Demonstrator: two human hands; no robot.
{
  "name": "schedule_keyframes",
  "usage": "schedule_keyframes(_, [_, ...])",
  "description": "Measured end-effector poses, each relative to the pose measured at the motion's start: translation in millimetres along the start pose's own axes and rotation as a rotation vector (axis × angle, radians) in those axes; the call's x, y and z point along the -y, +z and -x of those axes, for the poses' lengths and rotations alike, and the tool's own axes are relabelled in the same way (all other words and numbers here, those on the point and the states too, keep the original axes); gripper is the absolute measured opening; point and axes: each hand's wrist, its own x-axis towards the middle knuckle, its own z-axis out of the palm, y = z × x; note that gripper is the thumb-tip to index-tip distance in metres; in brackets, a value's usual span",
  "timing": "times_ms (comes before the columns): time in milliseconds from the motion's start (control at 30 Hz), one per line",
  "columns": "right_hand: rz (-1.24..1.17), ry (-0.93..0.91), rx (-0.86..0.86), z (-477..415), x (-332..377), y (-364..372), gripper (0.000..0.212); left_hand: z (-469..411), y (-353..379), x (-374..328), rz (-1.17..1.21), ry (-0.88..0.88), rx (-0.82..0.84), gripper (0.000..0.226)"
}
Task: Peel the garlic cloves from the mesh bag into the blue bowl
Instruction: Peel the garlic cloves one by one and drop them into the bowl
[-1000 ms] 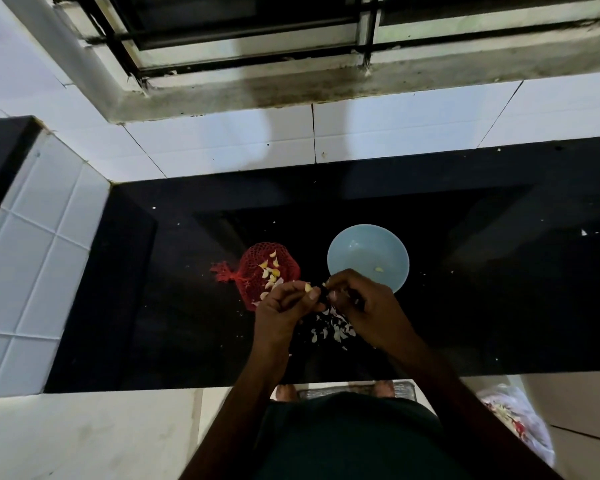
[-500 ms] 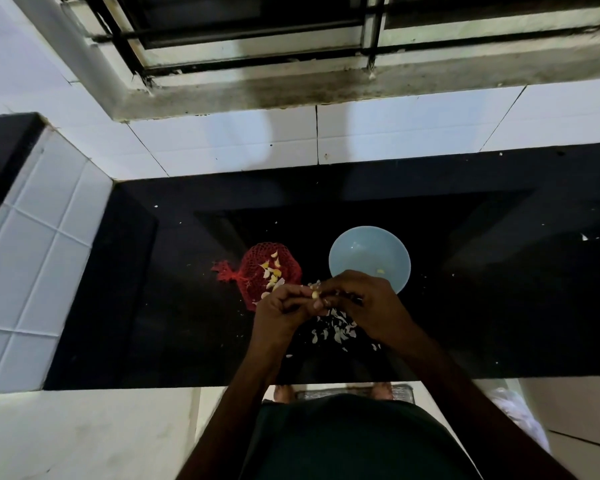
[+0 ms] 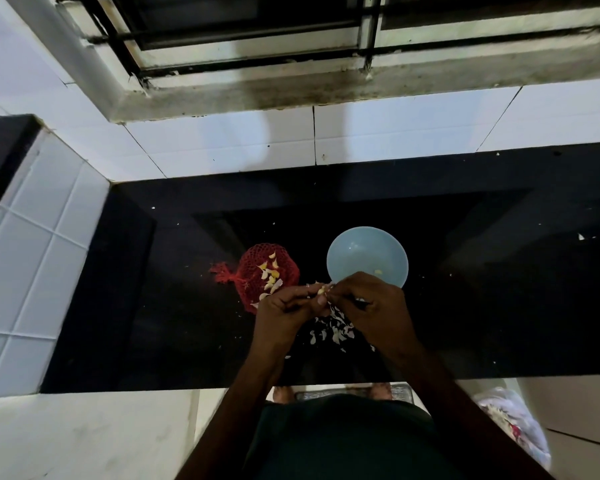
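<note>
A red mesh bag (image 3: 257, 271) lies on the black counter (image 3: 153, 306) with several garlic cloves showing on top of it. The pale blue bowl (image 3: 364, 258) stands to its right, and one small peeled clove (image 3: 378, 271) lies inside. My left hand (image 3: 284, 310) pinches a garlic clove (image 3: 321, 290) at its fingertips, just in front of the bowl. Fingertips of my right hand (image 3: 371, 306) meet that same clove, and a dark thin object, perhaps a small knife, shows in that hand. White peel scraps (image 3: 333, 330) lie on the counter under my hands.
White tiled wall and a window ledge (image 3: 291, 95) rise behind the counter. A tiled block (image 3: 32, 254) borders the counter on the left. A plastic bag (image 3: 510, 427) lies on the floor at lower right. Small white specks dot the counter.
My two hands have closed together on the clove. The right fingertips moved left to touch it, and both hands shifted slightly toward the bowl.
</note>
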Motion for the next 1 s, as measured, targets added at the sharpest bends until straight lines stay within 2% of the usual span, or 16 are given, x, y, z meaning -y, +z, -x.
schedule_keyframes(200, [0.009,-0.016,0.053,-1.6,5.2,-0.5,0.016,-0.9,2.3,0.9,0.049,-0.018,-0.003,0.031])
schedule_keyframes(433, [-0.041,0.016,0.08,-4.3,1.7,6.0,0.011,-0.6,3.2,0.6,0.133,-0.046,0.019,0.029])
schedule_keyframes(567, [-0.025,0.024,0.128,-3.8,3.8,7.1,0.012,0.9,3.5,1.1,0.104,-0.033,0.024,0.037])
schedule_keyframes(667, [0.0,0.007,0.174,-1.9,4.8,8.1,0.02,0.6,3.7,3.4,0.109,-0.04,0.019,0.037])
schedule_keyframes(1000, [-0.02,0.078,0.103,3.3,3.1,3.1,0.012,-1.0,0.1,1.9,0.121,0.022,-0.043,0.023])
